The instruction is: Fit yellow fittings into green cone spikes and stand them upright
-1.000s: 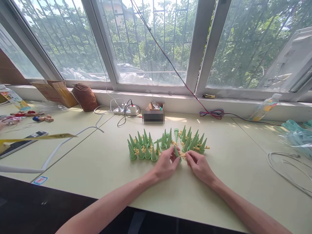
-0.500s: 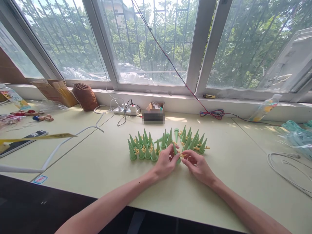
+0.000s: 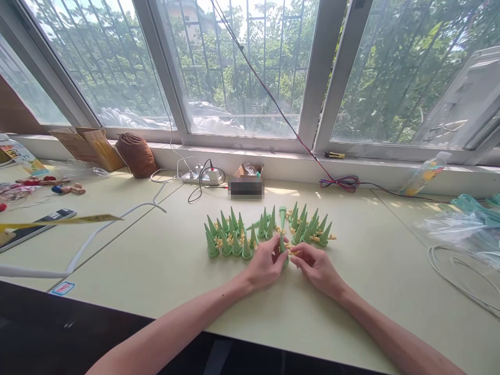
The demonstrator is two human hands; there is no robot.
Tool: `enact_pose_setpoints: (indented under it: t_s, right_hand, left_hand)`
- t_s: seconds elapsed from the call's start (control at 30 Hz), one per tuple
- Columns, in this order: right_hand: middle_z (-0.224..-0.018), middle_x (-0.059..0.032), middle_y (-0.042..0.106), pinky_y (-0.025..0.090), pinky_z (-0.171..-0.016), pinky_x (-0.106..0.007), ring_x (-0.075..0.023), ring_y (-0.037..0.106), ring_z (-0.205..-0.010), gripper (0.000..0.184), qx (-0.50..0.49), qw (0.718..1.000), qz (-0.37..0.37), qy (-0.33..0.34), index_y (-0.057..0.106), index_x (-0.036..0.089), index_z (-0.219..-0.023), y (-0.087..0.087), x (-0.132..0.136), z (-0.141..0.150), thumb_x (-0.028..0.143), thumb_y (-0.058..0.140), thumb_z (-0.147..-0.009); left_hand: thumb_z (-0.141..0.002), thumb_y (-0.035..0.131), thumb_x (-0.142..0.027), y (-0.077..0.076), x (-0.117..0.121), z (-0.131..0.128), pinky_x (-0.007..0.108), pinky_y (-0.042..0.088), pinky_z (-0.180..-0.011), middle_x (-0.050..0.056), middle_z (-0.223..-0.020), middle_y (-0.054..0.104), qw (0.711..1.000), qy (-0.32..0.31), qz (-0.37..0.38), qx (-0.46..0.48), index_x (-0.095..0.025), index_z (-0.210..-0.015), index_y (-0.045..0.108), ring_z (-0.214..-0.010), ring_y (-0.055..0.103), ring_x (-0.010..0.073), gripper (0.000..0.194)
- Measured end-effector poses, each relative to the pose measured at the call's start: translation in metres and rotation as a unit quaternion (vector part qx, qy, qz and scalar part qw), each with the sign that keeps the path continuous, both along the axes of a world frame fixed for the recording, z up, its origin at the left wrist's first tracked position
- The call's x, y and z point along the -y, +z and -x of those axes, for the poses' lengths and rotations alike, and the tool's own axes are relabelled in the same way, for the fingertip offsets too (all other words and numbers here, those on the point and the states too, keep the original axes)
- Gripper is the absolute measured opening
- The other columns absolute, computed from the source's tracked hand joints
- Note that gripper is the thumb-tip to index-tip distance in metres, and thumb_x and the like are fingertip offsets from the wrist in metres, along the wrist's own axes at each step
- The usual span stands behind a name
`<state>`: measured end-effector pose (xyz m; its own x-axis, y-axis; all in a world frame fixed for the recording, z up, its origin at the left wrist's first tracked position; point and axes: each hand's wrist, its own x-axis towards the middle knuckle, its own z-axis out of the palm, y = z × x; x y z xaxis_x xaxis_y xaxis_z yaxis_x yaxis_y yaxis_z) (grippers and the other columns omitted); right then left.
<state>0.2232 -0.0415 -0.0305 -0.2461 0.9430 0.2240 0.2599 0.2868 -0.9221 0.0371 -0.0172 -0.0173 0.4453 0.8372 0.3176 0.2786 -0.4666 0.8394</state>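
Barred windows (image 3: 246, 67) ran along the back, green foliage (image 3: 390, 88) beyond. On the windowsill (image 3: 273, 152) lay a yellow-and-black tool (image 3: 335, 154), too small to make out. Along the back of the pale tabletop (image 3: 156, 271), left to right: drink bottle (image 3: 23, 156); open cardboard box (image 3: 91, 148); brown pouch (image 3: 136, 156); white power strip (image 3: 190, 178), plugs seated; small open carton (image 3: 253, 171), blurred patch in front; tangled red-and-blue wire (image 3: 344, 182); clear bottle (image 3: 424, 174). Far left, a yellow strip (image 3: 86, 219) crossed a flat dark device (image 3: 29, 234); white cable (image 3: 39, 271) passed nearby. Blue-bordered sticker (image 3: 63, 288) sat near the front edge. At right, clear plastic bag (image 3: 449, 224) beside teal items (image 3: 472, 202); pale cable (image 3: 430, 259) lay looped just nearer.
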Motion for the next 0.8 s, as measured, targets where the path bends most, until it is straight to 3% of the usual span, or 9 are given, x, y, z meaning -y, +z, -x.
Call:
enact_pose_setpoints:
  t_s: [0.4, 0.8]
  right_hand:
    - [-0.056, 0.0047, 0.033, 0.02, -0.05, -0.027, -0.0111, 0.025, -0.052, 0.033, 0.025, 0.999, -0.036, 0.014, 0.059, 0.017, -0.072, -0.0037, -0.003, -0.0014, 0.041, 0.054, -0.094]
    - [-0.059, 0.0032, 0.038, 0.022, -0.051, -0.027, -0.0116, 0.029, -0.055, 0.035, 0.045, 0.998, -0.046, -0.008, 0.054, 0.017, -0.067, -0.003, -0.0025, -0.0004, 0.037, 0.051, -0.096]
  left_hand:
    - [-0.082, 0.054, -0.014, 0.0019, 0.0038, 0.002, 0.024, 0.037, -0.054, -0.004, -0.063, 0.047, 0.993, -0.033, -0.073, -0.084, -0.017, -0.094, 0.054, -0.054, 0.046, 0.0104, 0.013]
    - [-0.081, 0.054, -0.012, 0.0006, -0.0003, 0.0005, 0.024, 0.032, -0.056, -0.004, -0.066, 0.047, 0.991, -0.018, -0.093, -0.098, -0.019, -0.08, 0.043, -0.059, 0.045, 0.0113, 0.013]
